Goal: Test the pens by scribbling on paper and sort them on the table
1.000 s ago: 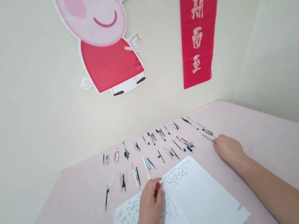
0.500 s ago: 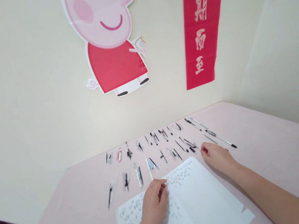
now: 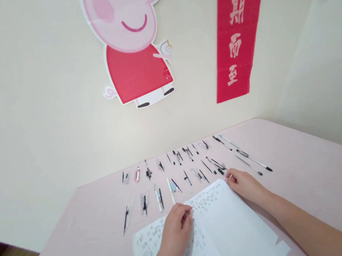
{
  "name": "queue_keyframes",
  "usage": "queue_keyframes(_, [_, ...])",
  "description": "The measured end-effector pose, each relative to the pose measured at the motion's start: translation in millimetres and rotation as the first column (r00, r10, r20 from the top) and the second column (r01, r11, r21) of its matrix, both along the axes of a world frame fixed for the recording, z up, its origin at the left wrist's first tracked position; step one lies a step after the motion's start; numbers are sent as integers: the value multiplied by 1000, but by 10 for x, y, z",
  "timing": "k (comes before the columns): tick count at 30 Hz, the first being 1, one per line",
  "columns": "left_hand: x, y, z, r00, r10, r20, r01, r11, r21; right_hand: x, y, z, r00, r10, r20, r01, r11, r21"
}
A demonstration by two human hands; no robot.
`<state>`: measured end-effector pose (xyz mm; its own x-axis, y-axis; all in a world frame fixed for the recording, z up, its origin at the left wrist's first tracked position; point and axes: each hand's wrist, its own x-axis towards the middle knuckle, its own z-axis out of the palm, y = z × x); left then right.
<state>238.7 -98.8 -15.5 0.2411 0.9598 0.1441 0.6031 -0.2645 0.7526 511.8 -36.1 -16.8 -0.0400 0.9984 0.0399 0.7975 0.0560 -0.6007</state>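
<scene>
My left hand (image 3: pixel 177 226) rests on an opened sheet of paper (image 3: pixel 241 226), over its handwritten left side. Its fingers are curled together, and I cannot make out whether anything is in them. At the paper's far right corner is my right hand (image 3: pixel 243 185), fingertips closed in a pinch. What it may hold is too small to tell. Just beyond those fingertips lie dark pen parts (image 3: pixel 219 164). A long white pen barrel (image 3: pixel 170 190) lies beyond my left hand, beside a blue pen part (image 3: pixel 172 186).
Two rows of dismantled pens, barrels, refills and caps run across the pink tabletop (image 3: pixel 86 231). A clear pen (image 3: pixel 256 160) with a black tip lies at the right, near a grey refill (image 3: pixel 248 164). A cartoon pig cutout (image 3: pixel 139 71) and a red banner (image 3: pixel 237 45) hang on the wall.
My right hand has come slightly nearer, from beside the pen parts to the paper's corner. My left hand stays on the paper. The view has shifted slightly.
</scene>
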Motion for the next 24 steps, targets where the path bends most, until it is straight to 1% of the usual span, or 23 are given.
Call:
queue_keyframes(4, [5, -6, 73, 1000, -8, -6, 8, 1000, -20, 22, 24, -63, 996, 10, -87, -14, 999, -45])
queue_keyframes(9, [-12, -41, 187, 997, -58, -49, 57, 998, -26, -15, 8, -115, 978, 37, -204, -62, 991, -116])
queue_keyframes(13, [-45, -61, 190, 995, -78, -69, 76, 997, -31, -82, -26, -165, 965, 58, -257, -98, 985, -145])
queue_keyframes(15, [-59, -69, 169, 994, -76, -80, 73, 997, -34, -88, -26, -162, 969, 73, -235, -104, 987, -121])
queue_keyframes(17, [-72, -78, 140, 994, -73, -86, 71, 997, -33, -63, -1, -135, 985, 59, -163, -70, 995, -66])
queue_keyframes(20, [-93, -86, 84, 994, -78, -72, 76, 997, -26, 18, 86, -85, 998, -34, -52, 35, 999, 33])
queue_keyframes(22, [-109, -81, 38, 997, -65, -42, 65, 998, -8, 75, 164, -78, 994, -110, -8, 110, 990, 85])
queue_keyframes(24, [-124, -65, -6, 1000, -26, -11, 26, 1000, 17, 118, 242, -100, 983, -180, 26, 175, 975, 139])
